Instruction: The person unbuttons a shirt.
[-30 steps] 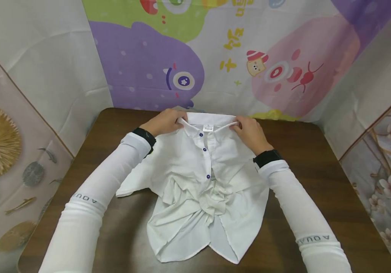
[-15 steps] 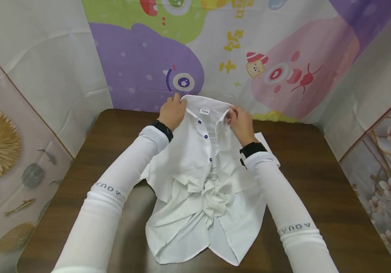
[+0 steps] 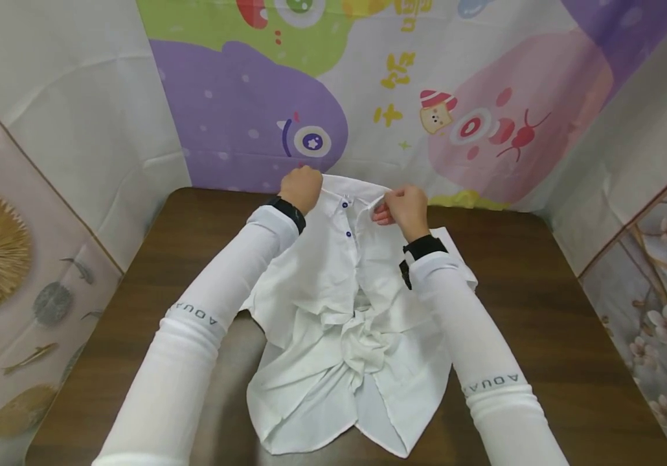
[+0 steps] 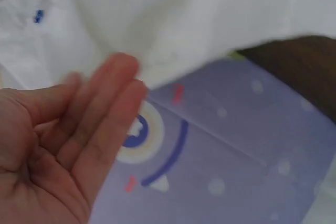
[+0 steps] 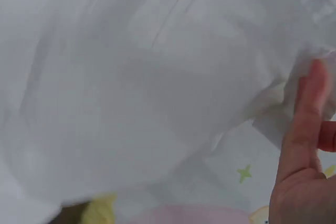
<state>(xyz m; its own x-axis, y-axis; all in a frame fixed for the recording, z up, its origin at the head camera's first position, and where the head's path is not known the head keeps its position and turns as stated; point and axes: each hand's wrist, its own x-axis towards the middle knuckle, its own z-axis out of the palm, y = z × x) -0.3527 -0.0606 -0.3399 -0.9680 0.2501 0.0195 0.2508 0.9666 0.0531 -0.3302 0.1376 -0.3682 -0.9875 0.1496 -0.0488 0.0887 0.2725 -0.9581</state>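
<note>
A white short-sleeved button-up shirt (image 3: 310, 272) with dark blue buttons spreads over the table, its collar end raised off it. At the collar's left end my left hand (image 3: 302, 188) holds the fabric between thumb and fingers. My right hand (image 3: 408, 207) pinches the collar's other end, some fingers showing below the edge. In the left wrist view the left hand (image 4: 68, 145) has fairly straight fingers against the cloth. The right wrist view shows the right hand (image 5: 304, 150) at a fold of cloth. The lower front is bunched in a knot-like gather (image 3: 362, 343).
The brown wooden table (image 3: 520, 310) lies under the shirt. Behind it hangs a cartoon-printed cloth (image 3: 252, 110) close to the table's back edge. Patterned panels stand at the left (image 3: 48, 213) and right (image 3: 660, 291).
Both hands have come closer together and lifted the collar, then lowered it slightly. The shirt's right sleeve has come into view. The collar label and a lower button have become hidden.
</note>
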